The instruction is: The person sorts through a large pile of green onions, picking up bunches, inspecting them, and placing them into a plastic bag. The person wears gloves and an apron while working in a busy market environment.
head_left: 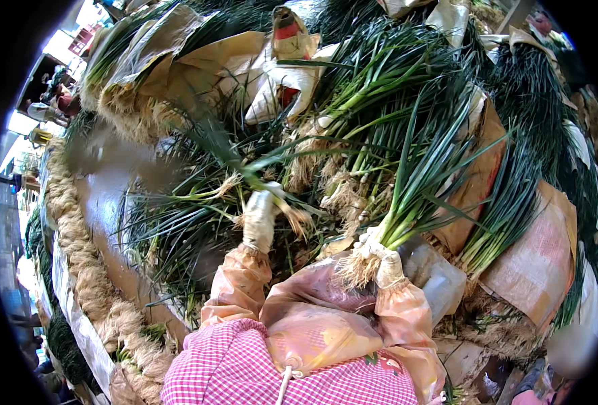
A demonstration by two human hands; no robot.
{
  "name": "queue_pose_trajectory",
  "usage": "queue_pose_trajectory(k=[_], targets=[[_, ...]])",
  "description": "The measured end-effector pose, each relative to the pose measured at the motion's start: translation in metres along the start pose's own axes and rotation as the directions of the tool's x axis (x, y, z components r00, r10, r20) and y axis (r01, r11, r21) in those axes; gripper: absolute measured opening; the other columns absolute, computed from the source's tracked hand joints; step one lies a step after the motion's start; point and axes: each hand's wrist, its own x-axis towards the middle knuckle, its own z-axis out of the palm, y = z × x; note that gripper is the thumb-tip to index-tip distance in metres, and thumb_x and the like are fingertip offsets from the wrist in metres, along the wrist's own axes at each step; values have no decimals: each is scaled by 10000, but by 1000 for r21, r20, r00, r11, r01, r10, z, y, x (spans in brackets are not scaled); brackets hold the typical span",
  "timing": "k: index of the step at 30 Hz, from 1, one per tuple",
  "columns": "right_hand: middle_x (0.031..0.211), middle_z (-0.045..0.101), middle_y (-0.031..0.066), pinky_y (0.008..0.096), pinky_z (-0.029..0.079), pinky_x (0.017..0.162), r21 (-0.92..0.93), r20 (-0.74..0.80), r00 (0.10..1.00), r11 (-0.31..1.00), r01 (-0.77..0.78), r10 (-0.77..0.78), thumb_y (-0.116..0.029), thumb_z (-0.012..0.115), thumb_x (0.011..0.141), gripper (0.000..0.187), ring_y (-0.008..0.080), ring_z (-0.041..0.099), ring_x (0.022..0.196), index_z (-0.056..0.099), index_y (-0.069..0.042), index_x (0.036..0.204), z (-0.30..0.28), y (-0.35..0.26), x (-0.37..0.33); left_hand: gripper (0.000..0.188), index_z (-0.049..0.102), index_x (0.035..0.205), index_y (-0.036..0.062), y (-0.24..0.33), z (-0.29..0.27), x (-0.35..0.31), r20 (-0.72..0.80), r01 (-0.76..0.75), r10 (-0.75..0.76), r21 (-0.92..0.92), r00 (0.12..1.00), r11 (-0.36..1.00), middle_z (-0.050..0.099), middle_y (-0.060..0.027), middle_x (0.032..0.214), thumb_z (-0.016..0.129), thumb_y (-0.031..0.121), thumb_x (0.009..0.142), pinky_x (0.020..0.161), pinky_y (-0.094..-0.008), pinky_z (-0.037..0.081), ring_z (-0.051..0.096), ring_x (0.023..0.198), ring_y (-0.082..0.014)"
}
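My left hand (pixel 261 204), in a pale dirty glove, is closed around a few green onions. Their roots stick out to its right, and the leaves, partly smeared by motion, spread up and to the left. At the right, my right hand (pixel 387 264), gloved too, grips a bunch of green onions (pixel 399 228) by its white lower stems. That bunch has its roots hanging at the left of the hand and its long leaves fanning up and right. Loose green onions (pixel 197 226) lie in a heap below and beyond my left hand; more lie past both hands (pixel 380 74).
Bundled onions with roots outward form a long row (pixel 86 253) along the left. A wet brown surface (pixel 110 209) lies beside it. Woven sacks (pixel 535 253) and tied bundles (pixel 528 101) crowd the right. A white-and-red sack piece (pixel 282 88) lies at the far middle.
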Motion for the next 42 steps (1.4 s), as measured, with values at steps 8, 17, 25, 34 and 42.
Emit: queue_pose_trajectory(k=[8, 17, 25, 34, 42], targets=[[744, 530, 40, 260, 448, 544, -230, -58, 998, 973, -15, 1, 9, 631, 778, 268, 150, 536, 632, 521, -11, 1022, -8, 35, 12, 601, 327, 1345, 101, -11, -30, 18, -147, -187, 292, 490, 945, 851, 504, -148, 1184, 602, 47, 813, 826, -331, 487, 538, 996, -205], [758, 585, 25, 237, 431, 537, -781, 158, 938, 542, 310, -309, -54, 647, 777, 111, 111, 544, 626, 589, -31, 869, -9, 32, 1, 234, 642, 993, 121, -43, 201, 45, 651, -636, -8, 745, 759, 200, 614, -98, 851, 617, 249, 799, 637, -368, 474, 582, 672, -252], [823, 573, 78, 266, 490, 614, -174, 55, 998, 985, 20, -11, -76, 653, 759, 428, 168, 572, 675, 480, 30, 1136, 4, -9, -18, 506, 399, 1280, 29, -21, 130, 131, 27, -82, 79, 135, 996, 987, 555, -113, 1091, 612, 156, 839, 742, -312, 494, 584, 797, -170], [962, 514, 92, 366, 495, 703, 322, 48, 995, 945, 62, -82, -167, 676, 754, 601, 241, 546, 844, 401, -29, 1270, -20, -19, -1, 256, 601, 994, 125, -81, 132, 103, 218, -43, -176, 736, 960, 676, 634, -80, 861, 658, 295, 811, 635, -298, 487, 604, 750, -175], [976, 511, 65, 370, 466, 813, 390, 150, 982, 920, 44, -111, -109, 673, 763, 539, 222, 525, 912, 429, -69, 1242, -24, -20, 2, 153, 631, 921, 89, -103, 147, 70, 459, -363, -83, 790, 885, 493, 627, -60, 764, 662, 196, 816, 609, -285, 518, 602, 664, -172]])
